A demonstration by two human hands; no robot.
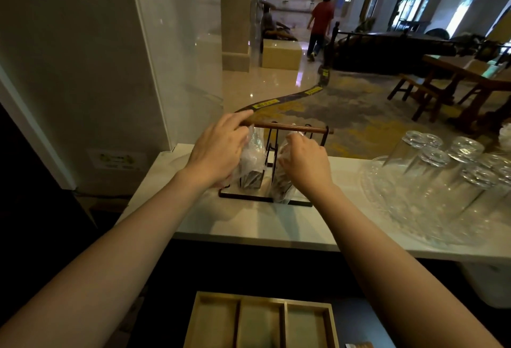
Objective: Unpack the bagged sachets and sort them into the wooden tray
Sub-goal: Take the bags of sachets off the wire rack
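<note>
On the white counter (249,226) stands a black wire caddy (300,203) with a wooden handle bar (293,127). Two clear plastic bags of dark sachets sit in it. My left hand (218,151) grips the left bag (253,159), with its fingertips resting on the handle bar's left end. My right hand (305,161) is closed around the top of the right bag (280,184). A wooden tray (261,322) with three compartments lies near me at the bottom edge, below the counter.
A clear tray of upturned drinking glasses (442,170) fills the counter's right side. A white pillar (83,71) rises at the left. Beyond the counter is a lobby with wooden tables and a person walking away (320,21).
</note>
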